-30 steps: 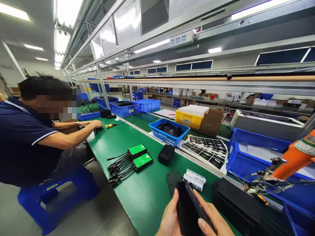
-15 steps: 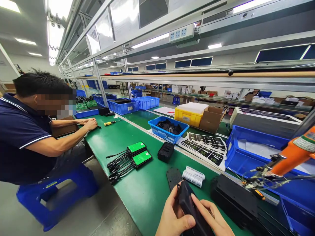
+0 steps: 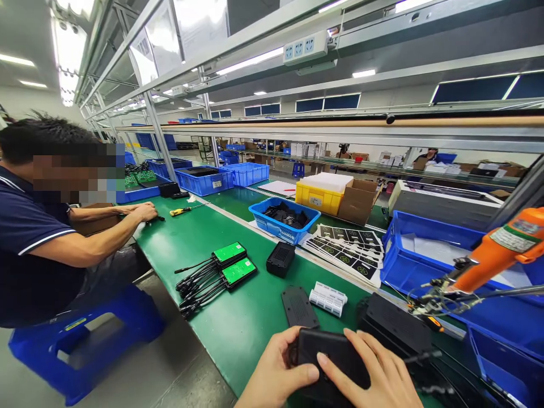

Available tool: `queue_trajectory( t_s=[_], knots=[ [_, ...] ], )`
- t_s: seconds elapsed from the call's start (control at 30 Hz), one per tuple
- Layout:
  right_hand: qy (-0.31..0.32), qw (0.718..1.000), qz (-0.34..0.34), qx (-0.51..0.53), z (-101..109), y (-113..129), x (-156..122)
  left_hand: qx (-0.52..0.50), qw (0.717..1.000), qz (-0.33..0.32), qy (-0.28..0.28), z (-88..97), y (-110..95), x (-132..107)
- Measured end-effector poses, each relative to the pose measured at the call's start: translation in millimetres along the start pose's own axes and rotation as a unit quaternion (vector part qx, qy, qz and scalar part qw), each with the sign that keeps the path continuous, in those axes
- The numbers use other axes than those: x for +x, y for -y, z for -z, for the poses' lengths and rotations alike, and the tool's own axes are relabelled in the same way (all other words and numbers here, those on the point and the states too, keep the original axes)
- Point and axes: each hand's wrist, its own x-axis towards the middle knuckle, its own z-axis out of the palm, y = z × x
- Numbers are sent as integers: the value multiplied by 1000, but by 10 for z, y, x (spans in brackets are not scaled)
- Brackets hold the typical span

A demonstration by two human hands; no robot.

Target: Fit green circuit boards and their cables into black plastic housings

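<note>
A black plastic case [image 3: 329, 354] is held between my two hands at the bottom of the view. My left hand [image 3: 276, 368] grips its left end, thumb on the near face. My right hand [image 3: 374, 371] holds the right part, one finger pressing the face and others over the top edge. Just beyond lies a flat black slotted cover [image 3: 300, 306], beside a white ribbed plastic part [image 3: 328, 298]. A smaller black vented case [image 3: 280, 259] stands farther back. Two green circuit boards in black trays [image 3: 238, 272] lie to the left, their black cables [image 3: 199, 289] bundled.
Black cases [image 3: 395, 326] sit right of my hands, under an orange tool [image 3: 497, 249]. Blue bins [image 3: 425, 226] line the right side. A blue basket [image 3: 284, 226] of black parts and label sheets [image 3: 344, 249] are behind. A co-worker [image 3: 38, 226] sits at the left.
The black case has turned from steeply slanted to more level, its broad face now towards me. My right hand has spread over its top edge. The whole view has shifted slightly.
</note>
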Motion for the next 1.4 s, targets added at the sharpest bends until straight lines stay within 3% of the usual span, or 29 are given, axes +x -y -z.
queue_trajectory(
  t_s=[0.07, 0.2, 0.27, 0.33, 0.43, 0.53, 0.63, 0.7, 0.83, 0.97, 1.2, 1.4],
  knots=[
    [-47, 998, 2, -44, 56, -24, 46, 0, 998, -12, -62, -17, 24, 6],
    [-132, 977, -164, 36, 99, 14, 88, -41, 989, -46, -138, -34, 203, 17],
    [-134, 954, -227, 145, 93, 35, 107, -76, 986, -55, -136, -26, 316, 15],
    [-121, 928, -243, 256, 72, 55, 123, -92, 989, -62, -99, -8, 396, 12],
    [-123, 909, -242, 316, 36, 102, 129, -45, 996, -72, -12, 50, 379, 6],
    [-146, 906, -225, 327, 49, 162, 156, 130, 986, -74, 66, 131, 207, -11],
    [-150, 906, -166, 360, 105, 180, 233, 352, 927, -101, 82, 169, 37, -35],
    [-162, 901, -128, 382, 133, 158, 286, 429, 888, -138, 89, 154, -5, -42],
    [-217, 869, -64, 440, 116, 106, 349, 460, 849, -244, 88, 88, 38, -26],
    [-284, 861, -39, 420, 61, 126, 372, 462, 839, -272, 91, 61, 38, 2],
    [-201, 837, -156, 484, 63, 165, 279, 441, 841, -302, 89, 77, -81, 35],
    [-220, 850, -143, 457, 137, 176, 257, 420, 843, -322, 101, 79, -48, 30]
  ],
)
